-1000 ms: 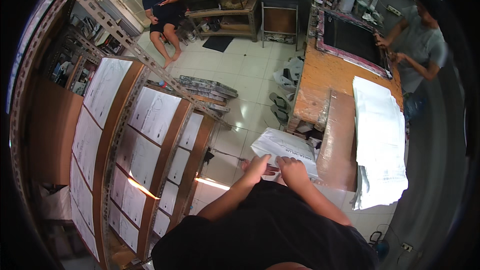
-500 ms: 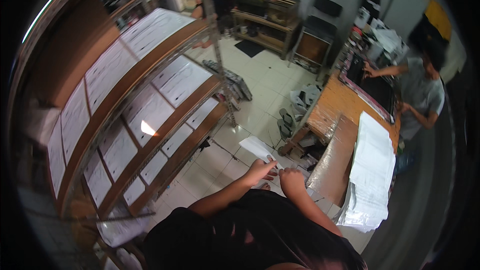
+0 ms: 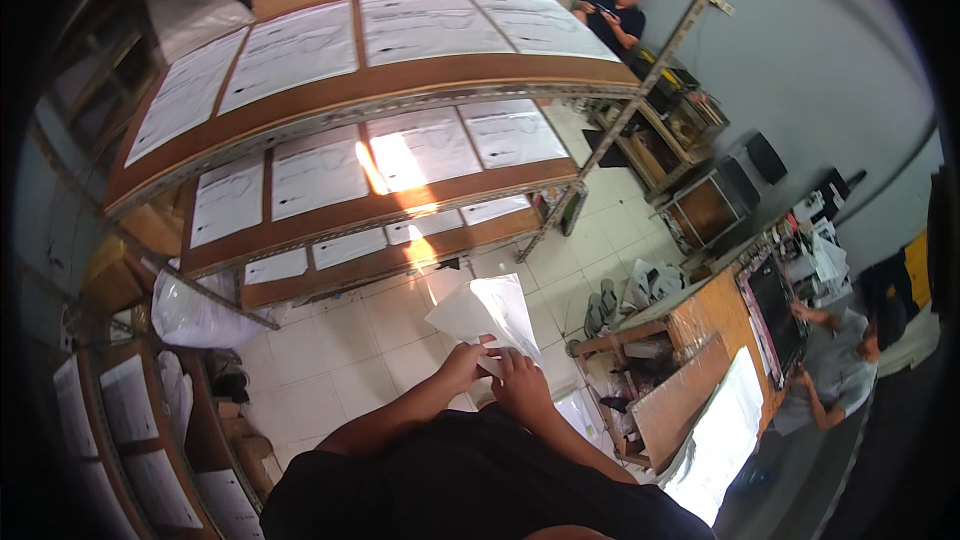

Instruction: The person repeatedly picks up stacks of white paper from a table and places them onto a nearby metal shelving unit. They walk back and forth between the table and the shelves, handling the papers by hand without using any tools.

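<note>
A curled white sheet (image 3: 497, 312) stands up from both my hands, its wide end spread away from me. My left hand (image 3: 462, 364) grips its near left edge, fingers closed. Close beside it on the right, my right hand (image 3: 522, 386) is closed on the same sheet near its lower right part. The fingertips of both hands almost meet around the sheet, so their exact hold is partly hidden. Whether the sheet is paper or thin plastic, I cannot tell.
Ahead, a metal rack's brown shelf (image 3: 420, 73) bears several flat white sheets. More shelves stand at lower left. At right, a wooden workbench (image 3: 712, 307) carries a white stack (image 3: 722, 440); a person (image 3: 835, 370) works at a dark frame there. Another person (image 3: 612, 15) is at the back.
My view has swung left, bringing the rack in front of me and the lower-left shelves into sight. The sheet now shows wider, and my hands are closer together on it.
</note>
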The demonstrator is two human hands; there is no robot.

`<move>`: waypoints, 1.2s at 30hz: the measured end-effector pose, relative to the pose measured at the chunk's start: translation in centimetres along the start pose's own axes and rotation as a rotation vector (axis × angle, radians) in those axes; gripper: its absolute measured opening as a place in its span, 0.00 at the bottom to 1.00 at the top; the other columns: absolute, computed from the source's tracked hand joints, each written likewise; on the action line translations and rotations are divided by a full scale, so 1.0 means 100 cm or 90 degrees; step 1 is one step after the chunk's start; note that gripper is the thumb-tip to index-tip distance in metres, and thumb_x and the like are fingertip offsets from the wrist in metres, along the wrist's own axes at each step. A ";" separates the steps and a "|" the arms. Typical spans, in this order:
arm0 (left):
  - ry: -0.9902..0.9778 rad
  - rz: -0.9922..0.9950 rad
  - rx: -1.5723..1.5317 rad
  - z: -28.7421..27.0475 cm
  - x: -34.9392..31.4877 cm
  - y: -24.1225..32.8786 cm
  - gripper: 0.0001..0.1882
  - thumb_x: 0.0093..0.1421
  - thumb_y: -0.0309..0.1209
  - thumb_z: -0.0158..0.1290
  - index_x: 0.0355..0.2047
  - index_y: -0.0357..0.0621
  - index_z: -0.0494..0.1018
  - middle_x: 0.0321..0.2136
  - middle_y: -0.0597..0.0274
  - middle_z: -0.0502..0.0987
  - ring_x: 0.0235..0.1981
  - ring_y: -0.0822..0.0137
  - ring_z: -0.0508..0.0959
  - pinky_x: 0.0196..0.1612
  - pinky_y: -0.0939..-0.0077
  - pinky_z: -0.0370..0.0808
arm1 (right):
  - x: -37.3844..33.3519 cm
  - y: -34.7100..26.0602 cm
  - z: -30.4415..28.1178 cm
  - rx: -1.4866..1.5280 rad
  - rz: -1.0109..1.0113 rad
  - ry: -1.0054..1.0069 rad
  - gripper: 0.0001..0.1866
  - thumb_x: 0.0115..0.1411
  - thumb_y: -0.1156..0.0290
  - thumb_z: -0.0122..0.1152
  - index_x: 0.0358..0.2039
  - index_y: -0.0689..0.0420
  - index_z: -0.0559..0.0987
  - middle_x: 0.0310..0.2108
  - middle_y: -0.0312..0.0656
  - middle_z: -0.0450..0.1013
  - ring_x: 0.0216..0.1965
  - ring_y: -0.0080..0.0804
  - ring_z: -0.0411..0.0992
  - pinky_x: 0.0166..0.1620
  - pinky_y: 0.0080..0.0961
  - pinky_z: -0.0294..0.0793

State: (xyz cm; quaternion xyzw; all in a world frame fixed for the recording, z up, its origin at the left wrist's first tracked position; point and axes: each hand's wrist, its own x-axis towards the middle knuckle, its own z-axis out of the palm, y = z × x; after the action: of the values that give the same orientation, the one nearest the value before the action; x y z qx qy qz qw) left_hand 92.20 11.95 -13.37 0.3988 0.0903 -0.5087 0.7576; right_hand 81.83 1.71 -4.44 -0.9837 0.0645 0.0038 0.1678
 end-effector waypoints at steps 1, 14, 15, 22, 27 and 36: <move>0.015 0.025 -0.015 -0.011 -0.009 0.005 0.27 0.58 0.27 0.42 0.59 0.36 0.54 0.44 0.46 0.71 0.45 0.53 0.74 0.45 0.58 0.76 | 0.005 -0.009 0.006 0.042 -0.044 0.019 0.25 0.50 0.75 0.52 0.51 0.67 0.66 0.49 0.57 0.66 0.48 0.52 0.68 0.50 0.40 0.70; 0.190 0.250 -0.115 -0.042 -0.074 0.047 0.12 0.57 0.32 0.55 0.39 0.42 0.69 0.36 0.63 0.72 0.40 0.71 0.72 0.37 0.76 0.71 | 0.036 -0.077 0.050 0.000 -0.220 -0.008 0.25 0.54 0.78 0.45 0.54 0.73 0.61 0.57 0.63 0.57 0.59 0.54 0.59 0.58 0.35 0.64; 0.162 0.225 -0.144 -0.042 -0.076 0.051 0.12 0.57 0.32 0.56 0.39 0.42 0.69 0.36 0.63 0.72 0.40 0.71 0.72 0.37 0.76 0.70 | 0.036 -0.079 0.047 -0.012 -0.216 -0.004 0.26 0.53 0.79 0.46 0.54 0.73 0.62 0.57 0.64 0.57 0.59 0.54 0.59 0.58 0.35 0.64; 0.174 0.184 -0.034 -0.028 -0.061 0.037 0.11 0.56 0.30 0.58 0.38 0.41 0.71 0.31 0.65 0.72 0.33 0.72 0.74 0.33 0.78 0.70 | 0.020 -0.079 0.032 -0.080 -0.168 0.031 0.27 0.53 0.71 0.55 0.53 0.70 0.64 0.58 0.60 0.57 0.59 0.53 0.58 0.57 0.38 0.65; 0.240 0.182 0.040 -0.027 -0.033 0.030 0.12 0.58 0.36 0.56 0.27 0.38 0.71 0.23 0.64 0.71 0.26 0.73 0.71 0.27 0.75 0.69 | -0.017 -0.050 0.010 0.136 -0.125 0.024 0.22 0.56 0.63 0.57 0.49 0.62 0.72 0.56 0.50 0.63 0.56 0.47 0.63 0.56 0.37 0.66; 0.219 0.263 0.155 -0.024 -0.011 0.050 0.10 0.57 0.36 0.55 0.27 0.43 0.69 0.19 0.71 0.60 0.23 0.76 0.63 0.31 0.79 0.63 | -0.135 0.037 0.009 0.272 0.272 0.207 0.14 0.57 0.63 0.55 0.39 0.58 0.78 0.41 0.47 0.74 0.45 0.44 0.71 0.50 0.35 0.70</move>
State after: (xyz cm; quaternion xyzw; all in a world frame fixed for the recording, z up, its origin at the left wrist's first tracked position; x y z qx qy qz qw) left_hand 96.58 15.17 -11.81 0.5769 0.0725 -0.2760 0.7653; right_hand 68.01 0.28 -6.12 -0.8783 0.2941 -0.1320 0.3530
